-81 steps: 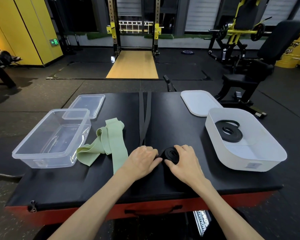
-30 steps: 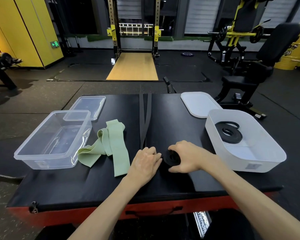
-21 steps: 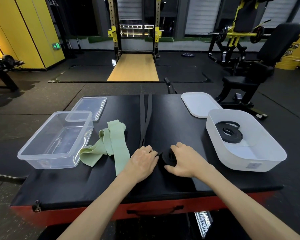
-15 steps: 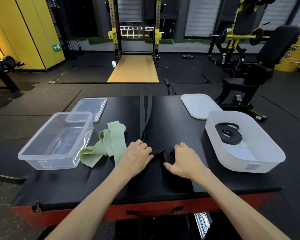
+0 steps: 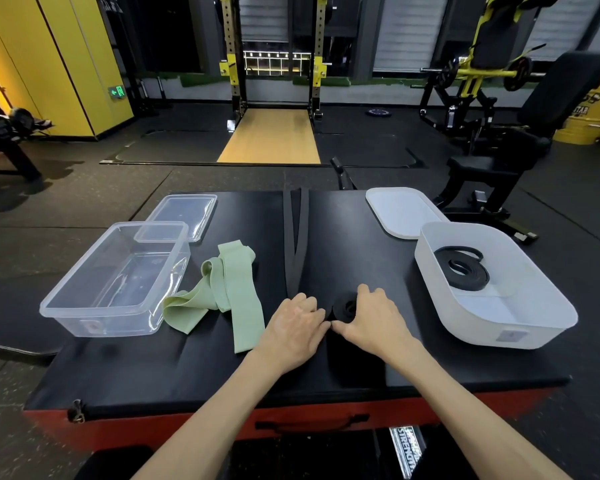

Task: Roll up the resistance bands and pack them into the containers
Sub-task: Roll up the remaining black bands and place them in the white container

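Note:
A long black resistance band lies down the middle of the black padded platform, its near end wound into a small roll. My right hand curls around the roll from the right. My left hand presses flat against the roll's left side, fingers on the band. A pale green band lies loose and folded to the left. The white tub at the right holds one rolled black band. The clear tub at the left has nothing in it.
A clear lid lies behind the clear tub, and a white lid behind the white tub. The platform has a red front edge with a handle. Gym machines, a squat rack and a black bench stand on the floor beyond.
My left hand slid back right against the roll, closing the gap seen half a second ago. My right hand stays cupped on the roll, which sits in about the same spot.

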A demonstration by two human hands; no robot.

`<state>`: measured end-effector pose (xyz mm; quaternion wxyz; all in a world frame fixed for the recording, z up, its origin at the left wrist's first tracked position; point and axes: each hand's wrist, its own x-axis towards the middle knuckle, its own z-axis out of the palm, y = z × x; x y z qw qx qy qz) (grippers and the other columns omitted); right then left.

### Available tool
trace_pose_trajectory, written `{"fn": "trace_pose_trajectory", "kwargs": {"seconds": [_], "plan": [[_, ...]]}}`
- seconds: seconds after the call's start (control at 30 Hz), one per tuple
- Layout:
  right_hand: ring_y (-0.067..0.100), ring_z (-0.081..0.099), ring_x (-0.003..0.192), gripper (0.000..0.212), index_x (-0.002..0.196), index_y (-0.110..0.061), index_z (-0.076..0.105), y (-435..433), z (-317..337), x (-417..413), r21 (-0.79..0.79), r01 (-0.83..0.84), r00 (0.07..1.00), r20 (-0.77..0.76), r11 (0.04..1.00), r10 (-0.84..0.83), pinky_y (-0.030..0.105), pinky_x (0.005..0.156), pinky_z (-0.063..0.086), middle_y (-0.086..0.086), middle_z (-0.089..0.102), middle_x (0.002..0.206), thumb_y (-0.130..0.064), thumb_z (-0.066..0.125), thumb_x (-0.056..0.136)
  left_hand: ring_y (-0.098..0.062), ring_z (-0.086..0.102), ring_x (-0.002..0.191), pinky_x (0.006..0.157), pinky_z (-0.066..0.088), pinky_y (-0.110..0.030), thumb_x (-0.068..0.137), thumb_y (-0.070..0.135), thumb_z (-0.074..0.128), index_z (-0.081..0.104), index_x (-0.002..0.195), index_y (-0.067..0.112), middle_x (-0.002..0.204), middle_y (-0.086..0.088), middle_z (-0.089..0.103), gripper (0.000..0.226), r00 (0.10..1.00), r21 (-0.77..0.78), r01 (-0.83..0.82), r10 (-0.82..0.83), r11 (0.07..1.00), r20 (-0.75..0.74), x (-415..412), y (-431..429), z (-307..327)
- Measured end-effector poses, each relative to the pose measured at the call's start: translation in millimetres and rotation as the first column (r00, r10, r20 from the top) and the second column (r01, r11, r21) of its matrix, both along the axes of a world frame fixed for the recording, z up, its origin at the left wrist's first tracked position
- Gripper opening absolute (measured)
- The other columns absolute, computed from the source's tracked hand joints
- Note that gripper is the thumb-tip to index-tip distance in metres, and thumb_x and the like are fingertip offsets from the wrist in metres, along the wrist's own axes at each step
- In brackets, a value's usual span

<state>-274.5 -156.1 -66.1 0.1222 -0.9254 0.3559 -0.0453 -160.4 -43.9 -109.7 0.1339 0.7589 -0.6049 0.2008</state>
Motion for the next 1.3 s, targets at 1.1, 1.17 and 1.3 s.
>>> {"fn": "trace_pose_trajectory", "kwargs": {"seconds": [1.1, 1.17, 1.3], "plan": [[0.023, 0.052, 0.103, 0.066, 0.128, -0.02, 0.05, -50, 16, 9, -0.065, -0.572, 0.803, -0.248, 0.818, 0.542, 0.032, 0.084, 0.046, 0.006, 0.054, 0.109, -0.054, 0.069, 0.075, -0.025, 0.056, 0.1, 0.088, 0.041, -0.032, 0.099, 0.036, 0.041, 0.062, 0.114, 0.012, 0.106, -0.008, 0.061, 0.035, 0.965, 0.172, -0.105, 0.142, 0.979, -0.219, 6, 1, 8], [0.023, 0.052, 0.099, 0.061, 0.121, -0.02, 0.054, -51, 14, 6, -0.071, -0.553, 0.82, -0.221, 0.83, 0.527, 0.032, 0.081, 0.048, 0.004, 0.054, 0.104, -0.056, 0.067, 0.075, -0.024, 0.056, 0.099, 0.087, 0.043, -0.032, 0.099, 0.036, 0.041, 0.063, 0.113, 0.012, 0.105, -0.008, 0.061, 0.035, 0.963, 0.179, -0.121, 0.159, 0.976, -0.215, 4, -1, 8], [0.021, 0.051, 0.08, 0.052, 0.097, -0.016, 0.058, -44, 8, 6, -0.11, -0.491, 0.868, -0.149, 0.864, 0.474, 0.031, 0.071, 0.046, 0.001, 0.047, 0.085, -0.062, 0.063, 0.075, -0.023, 0.056, 0.095, 0.079, 0.039, -0.028, 0.1, 0.036, 0.039, 0.062, 0.102, 0.012, 0.099, -0.006, 0.059, 0.033, 0.96, 0.151, -0.164, 0.193, 0.975, -0.203, -5, -6, 7]]}}
